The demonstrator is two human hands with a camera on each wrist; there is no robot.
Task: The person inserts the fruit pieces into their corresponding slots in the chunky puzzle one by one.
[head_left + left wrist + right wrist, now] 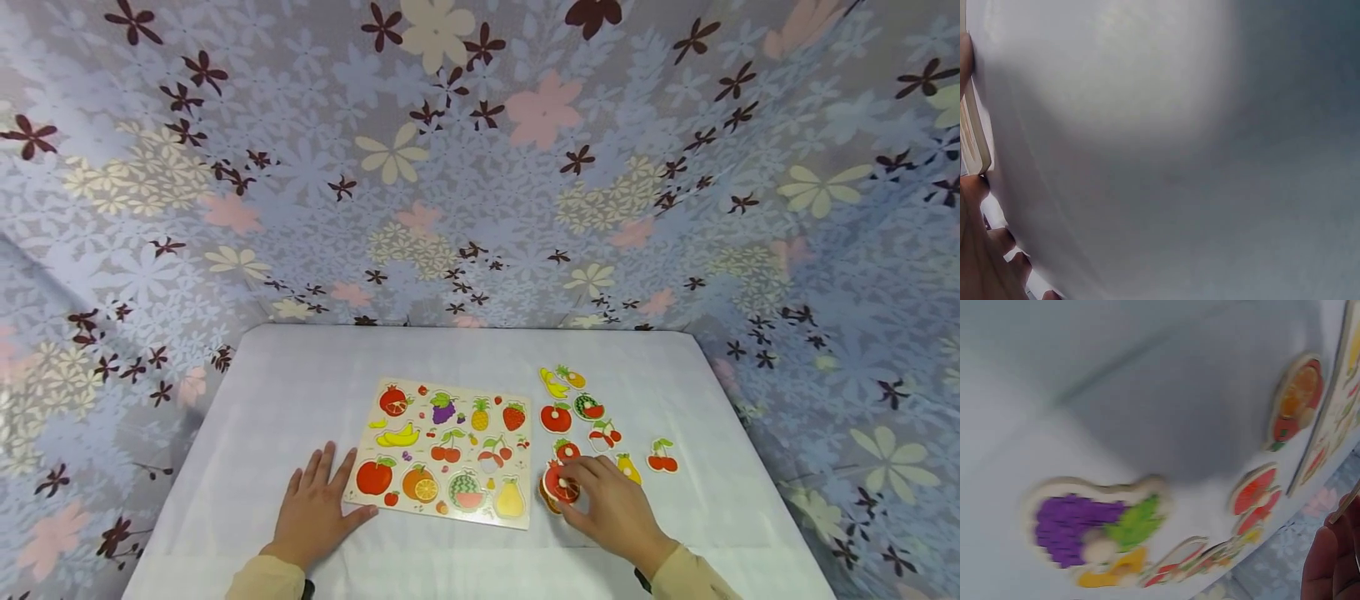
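My right hand [618, 508] pinches a pomegranate puzzle piece [561, 483] between thumb and fingers, beside the board's right edge. Only the thin edge of that piece [1342, 507] shows in the right wrist view, by the fingertips. Partly under it in the head view, an orange piece [1297, 400] lies on the table. The fruit puzzle board [462, 444] lies flat at the middle, its recesses printed with matching fruits. Flat on the table rests my left hand [311, 508], fingers spread and thumb at the board's lower left corner.
Loose pieces lie right of the board: bananas [553, 382], a tomato or apple [556, 417], a watermelon [589, 407], a pear [628, 468] and cherries [663, 457] among them. Grapes [1072, 519] show in the right wrist view. Flowered cloth [465, 167] hangs around the white table [300, 375].
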